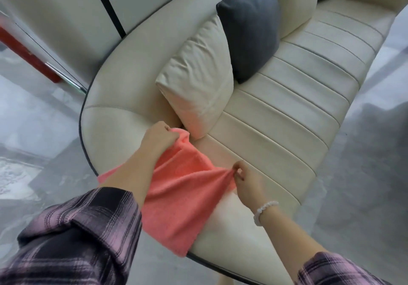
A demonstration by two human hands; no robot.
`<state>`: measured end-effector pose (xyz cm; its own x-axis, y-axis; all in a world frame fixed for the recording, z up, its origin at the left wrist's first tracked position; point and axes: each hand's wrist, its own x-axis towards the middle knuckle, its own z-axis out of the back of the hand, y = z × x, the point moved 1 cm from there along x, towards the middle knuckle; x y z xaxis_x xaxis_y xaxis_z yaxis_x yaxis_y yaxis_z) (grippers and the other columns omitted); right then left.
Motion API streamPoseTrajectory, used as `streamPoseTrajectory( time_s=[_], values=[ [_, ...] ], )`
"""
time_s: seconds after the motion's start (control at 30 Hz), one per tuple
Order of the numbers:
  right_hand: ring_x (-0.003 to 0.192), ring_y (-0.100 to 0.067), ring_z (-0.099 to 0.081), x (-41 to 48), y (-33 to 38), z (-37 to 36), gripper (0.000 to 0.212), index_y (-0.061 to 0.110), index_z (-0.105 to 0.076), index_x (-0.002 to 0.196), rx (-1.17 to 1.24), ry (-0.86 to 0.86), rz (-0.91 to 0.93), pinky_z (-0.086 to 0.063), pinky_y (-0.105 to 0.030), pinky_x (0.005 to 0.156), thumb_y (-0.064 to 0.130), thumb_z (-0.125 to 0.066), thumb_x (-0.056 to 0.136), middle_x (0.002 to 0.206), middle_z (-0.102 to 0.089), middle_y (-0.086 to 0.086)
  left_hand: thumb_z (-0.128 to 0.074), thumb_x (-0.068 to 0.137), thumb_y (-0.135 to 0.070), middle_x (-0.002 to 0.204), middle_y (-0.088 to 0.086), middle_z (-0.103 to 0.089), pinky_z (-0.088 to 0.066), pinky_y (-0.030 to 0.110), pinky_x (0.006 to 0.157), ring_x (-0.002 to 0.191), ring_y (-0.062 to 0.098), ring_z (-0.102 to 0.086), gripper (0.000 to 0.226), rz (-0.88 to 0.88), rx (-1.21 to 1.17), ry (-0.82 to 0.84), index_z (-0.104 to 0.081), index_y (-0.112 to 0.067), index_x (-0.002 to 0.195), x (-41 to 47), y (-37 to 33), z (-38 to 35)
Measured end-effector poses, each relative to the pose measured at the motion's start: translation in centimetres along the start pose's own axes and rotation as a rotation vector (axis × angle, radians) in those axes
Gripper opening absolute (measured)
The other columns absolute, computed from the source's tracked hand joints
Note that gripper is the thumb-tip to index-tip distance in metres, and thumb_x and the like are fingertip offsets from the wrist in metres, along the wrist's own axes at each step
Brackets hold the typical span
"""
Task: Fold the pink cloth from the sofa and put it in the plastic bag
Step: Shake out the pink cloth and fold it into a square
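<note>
Your two plaid sleeves frame the shot as you stand over the cream sofa (276, 116), both hands closed on the pink cloth (183, 194) that lies spread across the near end of its seat. Your right hand (246, 182), a pale bead bracelet (262, 211) at the wrist, pinches one top corner of the cloth between fingertips, just at the front of the sofa's seat. Your left hand (157, 137) is fisted around the other top corner, deeper on the sofa, close beside the base of the cream cushion (198, 79). Between the two grips the cloth is drawn fairly taut, and its lower part drapes over the sofa's front edge toward you. It shows no fold yet, so the task appears to be at its very start: the cloth is taken up but unfolded, and the folding and bagging are all left. No plastic bag is in view. Behind the cream cushion, a dark grey cushion (249, 35) leans against the sofa's backrest.
</note>
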<state>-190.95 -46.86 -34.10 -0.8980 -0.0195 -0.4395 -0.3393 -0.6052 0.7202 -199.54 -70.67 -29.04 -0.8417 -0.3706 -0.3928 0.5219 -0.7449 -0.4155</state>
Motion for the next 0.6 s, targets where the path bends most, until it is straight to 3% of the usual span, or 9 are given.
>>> streamPoseTrajectory(
  time_s=[0.1, 0.17, 0.23, 0.33, 0.5, 0.6],
  values=[
    [0.058, -0.018, -0.047, 0.1, 1.4, 4.9, 0.021, 0.033, -0.047, 0.085, 0.088, -0.137, 0.025, -0.032, -0.028, 0.05, 0.014, -0.039, 0.092, 0.065, -0.051, 0.003, -0.06, 0.079, -0.023, 0.093, 0.01, -0.061, -0.033, 0.029, 0.069, 0.098, 0.03, -0.058, 0.01, -0.07, -0.078, -0.004, -0.056, -0.014, 0.082, -0.8, -3.8, 1.6],
    [0.064, -0.021, -0.051, -0.2, 2.2, 8.5, 0.014, 0.027, -0.047, 0.092, 0.156, -0.218, 0.052, -0.034, -0.03, 0.054, 0.016, -0.039, 0.095, 0.07, -0.054, 0.0, -0.06, 0.081, -0.027, 0.089, 0.004, -0.055, -0.033, 0.029, 0.071, 0.092, 0.025, -0.054, 0.014, -0.108, -0.119, -0.019, -0.055, -0.015, 0.083, -1.8, -6.9, 2.6],
    [0.07, -0.024, -0.051, -0.8, 2.8, 12.3, 0.011, 0.02, -0.048, 0.098, 0.243, -0.31, 0.086, -0.034, -0.031, 0.061, 0.015, -0.039, 0.096, 0.071, -0.054, -0.001, -0.061, 0.08, -0.029, 0.075, -0.001, -0.051, -0.032, 0.03, 0.068, 0.083, 0.021, -0.049, 0.019, -0.156, -0.187, -0.047, -0.049, -0.019, 0.069, -3.2, -10.3, 3.3],
    [0.068, -0.022, -0.049, -2.0, 3.2, 18.2, 0.01, 0.018, -0.049, 0.098, 0.363, -0.432, 0.133, -0.037, -0.032, 0.06, 0.015, -0.04, 0.096, 0.068, -0.052, 0.0, -0.063, 0.078, -0.027, 0.061, -0.003, -0.048, -0.033, 0.033, 0.062, 0.074, 0.021, -0.049, 0.027, -0.24, -0.268, -0.103, -0.045, -0.021, 0.059, -6.0, -16.2, 3.6],
    [0.07, -0.02, -0.051, -4.2, 3.2, 28.9, 0.01, 0.017, -0.05, 0.095, 0.528, -0.524, 0.228, -0.043, -0.034, 0.067, 0.014, -0.041, 0.096, 0.072, -0.055, 0.0, -0.065, 0.076, -0.03, 0.077, 0.002, -0.059, -0.035, 0.029, 0.068, 0.077, 0.021, -0.053, 0.018, -0.384, -0.39, -0.18, -0.054, -0.016, 0.071, -11.8, -26.4, 2.6],
    [0.078, -0.023, -0.051, -6.0, 2.1, 36.0, 0.011, 0.014, -0.051, 0.098, 0.62, -0.494, 0.271, -0.049, -0.049, 0.08, 0.01, -0.041, 0.095, 0.08, -0.054, -0.007, -0.065, 0.078, -0.033, 0.084, -0.002, -0.058, -0.038, 0.029, 0.074, 0.084, 0.02, -0.054, 0.022, -0.445, -0.47, -0.214, -0.056, -0.014, 0.085, -16.0, -32.4, 1.3]
  ],
)
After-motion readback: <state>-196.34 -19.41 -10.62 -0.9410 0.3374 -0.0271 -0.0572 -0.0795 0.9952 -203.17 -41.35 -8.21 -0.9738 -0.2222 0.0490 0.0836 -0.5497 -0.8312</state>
